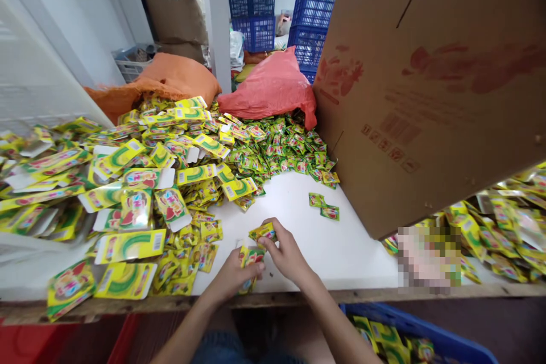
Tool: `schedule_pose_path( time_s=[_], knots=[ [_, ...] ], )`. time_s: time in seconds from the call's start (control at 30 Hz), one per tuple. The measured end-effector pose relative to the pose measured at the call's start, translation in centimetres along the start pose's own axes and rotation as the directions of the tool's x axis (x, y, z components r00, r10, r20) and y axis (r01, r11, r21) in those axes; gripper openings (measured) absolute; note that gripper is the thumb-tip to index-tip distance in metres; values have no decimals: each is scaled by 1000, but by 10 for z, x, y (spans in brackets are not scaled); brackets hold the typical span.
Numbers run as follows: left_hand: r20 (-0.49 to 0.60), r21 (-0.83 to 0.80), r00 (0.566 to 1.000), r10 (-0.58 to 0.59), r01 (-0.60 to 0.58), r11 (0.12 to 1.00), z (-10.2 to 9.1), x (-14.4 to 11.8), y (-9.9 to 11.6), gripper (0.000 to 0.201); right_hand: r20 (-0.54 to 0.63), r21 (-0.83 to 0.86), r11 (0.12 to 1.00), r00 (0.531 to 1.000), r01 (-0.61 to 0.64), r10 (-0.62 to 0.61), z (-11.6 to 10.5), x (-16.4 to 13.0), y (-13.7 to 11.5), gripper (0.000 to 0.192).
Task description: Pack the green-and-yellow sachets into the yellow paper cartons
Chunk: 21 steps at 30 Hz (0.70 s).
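My left grip [239, 273] was closed on a small stack of sachets [251, 256], held on edge at lower centre of the frame. My right grip [286, 253] pinched one sachet [263, 232] just above and right of that stack, nearly touching, its long axis running left-right, tilted slightly. The right hand was the nearer to it. Two loose sachets [324, 206] lay side by side on the white counter [350, 250], up and right of my hands. Sachet heap [277, 151] at upper centre and flat cartons [123, 193] at left, too many to count. One cardboard box [430, 91] at right.
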<state>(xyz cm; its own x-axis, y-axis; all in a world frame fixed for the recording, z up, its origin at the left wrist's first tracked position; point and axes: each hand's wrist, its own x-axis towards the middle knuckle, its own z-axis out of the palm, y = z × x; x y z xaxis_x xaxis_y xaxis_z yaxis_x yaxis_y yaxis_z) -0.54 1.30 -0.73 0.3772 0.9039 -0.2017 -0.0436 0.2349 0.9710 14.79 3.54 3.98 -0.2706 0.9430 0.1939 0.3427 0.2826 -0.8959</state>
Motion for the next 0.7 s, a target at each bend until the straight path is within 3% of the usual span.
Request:
schedule_pose_path(
  time_s=[0.1,0.23,0.4,0.7],
  knots=[
    [13,-5,1000,18,-18,1000,0,0,0,25,73,-204,976,995,79,-65,-5,-2,-7,14],
    [24,0,1000,7,-7,1000,1,1,-1,22,234,-326,931,968,166,-91,-9,-1,-23,18],
    [34,35,999,22,-23,999,-1,1,-1,14,292,-337,921,952,196,-96,-5,4,-35,17],
    [88,-11,996,23,-22,1000,3,-6,14,19,321,-250,960,946,128,-42,-10,7,-35,13]
  ],
)
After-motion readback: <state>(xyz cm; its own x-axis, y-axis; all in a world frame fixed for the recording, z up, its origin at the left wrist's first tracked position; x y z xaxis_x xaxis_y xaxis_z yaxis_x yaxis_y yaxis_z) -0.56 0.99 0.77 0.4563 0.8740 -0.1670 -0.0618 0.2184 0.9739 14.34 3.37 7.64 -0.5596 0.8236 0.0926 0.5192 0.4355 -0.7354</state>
